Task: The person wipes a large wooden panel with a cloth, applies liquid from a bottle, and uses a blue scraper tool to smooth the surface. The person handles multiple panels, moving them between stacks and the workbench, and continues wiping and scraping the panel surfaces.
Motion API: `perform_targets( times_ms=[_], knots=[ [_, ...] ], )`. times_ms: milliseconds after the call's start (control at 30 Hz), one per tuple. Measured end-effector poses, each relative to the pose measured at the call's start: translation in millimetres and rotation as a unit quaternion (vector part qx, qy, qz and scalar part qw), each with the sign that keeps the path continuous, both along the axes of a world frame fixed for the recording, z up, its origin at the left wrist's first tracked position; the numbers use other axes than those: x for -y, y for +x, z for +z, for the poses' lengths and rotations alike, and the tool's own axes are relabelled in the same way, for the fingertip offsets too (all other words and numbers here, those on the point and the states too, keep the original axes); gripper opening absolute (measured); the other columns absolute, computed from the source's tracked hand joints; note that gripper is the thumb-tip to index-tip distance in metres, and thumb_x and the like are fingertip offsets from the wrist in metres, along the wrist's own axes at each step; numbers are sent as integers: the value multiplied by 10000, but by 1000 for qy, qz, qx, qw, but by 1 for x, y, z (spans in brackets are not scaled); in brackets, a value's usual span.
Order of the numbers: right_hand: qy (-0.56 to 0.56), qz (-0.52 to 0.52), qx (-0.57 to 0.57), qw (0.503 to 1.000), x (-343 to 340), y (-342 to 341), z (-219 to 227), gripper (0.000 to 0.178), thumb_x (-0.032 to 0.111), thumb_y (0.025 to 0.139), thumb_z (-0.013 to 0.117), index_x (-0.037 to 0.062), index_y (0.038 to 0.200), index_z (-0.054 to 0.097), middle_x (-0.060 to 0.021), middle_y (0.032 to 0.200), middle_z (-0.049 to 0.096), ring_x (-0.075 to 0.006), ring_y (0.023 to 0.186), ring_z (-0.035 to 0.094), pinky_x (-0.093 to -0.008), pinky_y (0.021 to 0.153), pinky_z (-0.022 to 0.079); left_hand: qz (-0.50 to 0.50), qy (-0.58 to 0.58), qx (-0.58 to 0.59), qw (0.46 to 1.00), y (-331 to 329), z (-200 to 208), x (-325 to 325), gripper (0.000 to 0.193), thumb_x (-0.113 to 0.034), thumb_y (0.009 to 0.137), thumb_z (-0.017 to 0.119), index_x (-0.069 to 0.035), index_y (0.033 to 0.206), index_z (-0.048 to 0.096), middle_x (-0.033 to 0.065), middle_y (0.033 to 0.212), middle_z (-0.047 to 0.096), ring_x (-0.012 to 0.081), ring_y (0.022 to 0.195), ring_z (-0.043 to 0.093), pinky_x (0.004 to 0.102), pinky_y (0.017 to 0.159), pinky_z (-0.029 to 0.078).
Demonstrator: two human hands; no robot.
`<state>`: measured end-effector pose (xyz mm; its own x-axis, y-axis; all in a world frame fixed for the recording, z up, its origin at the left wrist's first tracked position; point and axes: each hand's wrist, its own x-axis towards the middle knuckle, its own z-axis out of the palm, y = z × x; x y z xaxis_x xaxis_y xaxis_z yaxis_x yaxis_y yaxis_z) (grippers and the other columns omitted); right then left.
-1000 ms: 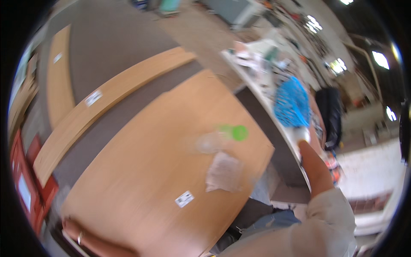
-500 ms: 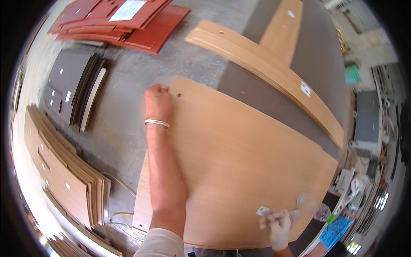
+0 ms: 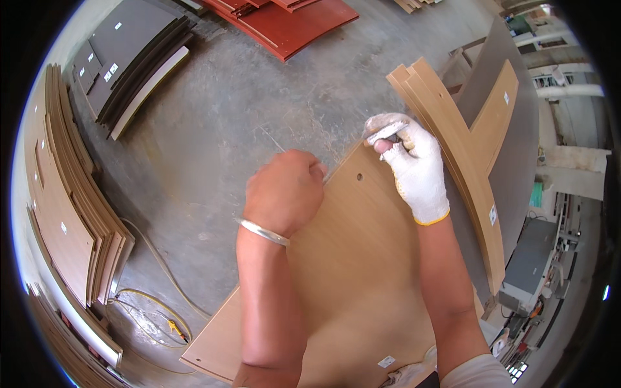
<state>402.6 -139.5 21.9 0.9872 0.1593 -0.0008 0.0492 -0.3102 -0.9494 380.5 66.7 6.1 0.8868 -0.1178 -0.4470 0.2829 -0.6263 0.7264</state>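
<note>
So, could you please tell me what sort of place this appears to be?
Probably a woodworking or furniture workshop: a stack of wood-coloured panels, a stack of dark panels and some red panels are spread around a bare grey floor.

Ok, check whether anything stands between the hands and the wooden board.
Nothing visible blocks the left hand, at the left edge of the wooden board. The gloved right hand, by the far corner, holds a small pale piece that could come between hand and board.
</note>
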Motion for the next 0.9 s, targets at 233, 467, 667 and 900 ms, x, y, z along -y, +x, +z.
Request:
perform_targets(
  times_ms=[233, 467, 667, 900],
  knots=[
    [-23, 46, 32, 998, -3, 3, -16, 209, -139, 846, 583, -11, 996, 650, -105, 1151, 678, -179, 1002, 660, -305, 830, 535, 148, 22, 64, 987, 0, -7, 2, 299, -166, 1000, 508, 40, 1065, 715, 153, 790, 722, 250, 713, 676, 370, 699, 519],
    [-66, 100, 73, 990, 0, 6, -22, 196, -140, 784, 562, -11, 922, 610, -139, 1058, 707, -303, 1068, 659, -346, 885, 522, 220, -19, 123, 968, 2, -4, 14, 269, -148, 982, 524, 36, 1045, 709, 171, 825, 721, 288, 743, 666, 395, 699, 520],
    [-79, 113, 109, 984, -2, 5, -24, 178, -142, 759, 565, 5, 859, 555, -129, 994, 729, -329, 1084, 654, -374, 921, 508, 237, -19, 101, 966, 3, 4, 16, 226, -160, 942, 559, -2, 978, 716, 227, 922, 722, 447, 873, 679, 499, 784, 539],
    [-148, 106, 181, 966, -5, 4, -24, 209, -136, 716, 599, 13, 850, 541, -122, 985, 729, -350, 1069, 671, -402, 907, 514, 246, -31, 128, 960, 3, 2, 19, 219, -176, 917, 601, 1, 965, 720, 243, 930, 722, 452, 899, 685, 498, 805, 544]
  ],
)
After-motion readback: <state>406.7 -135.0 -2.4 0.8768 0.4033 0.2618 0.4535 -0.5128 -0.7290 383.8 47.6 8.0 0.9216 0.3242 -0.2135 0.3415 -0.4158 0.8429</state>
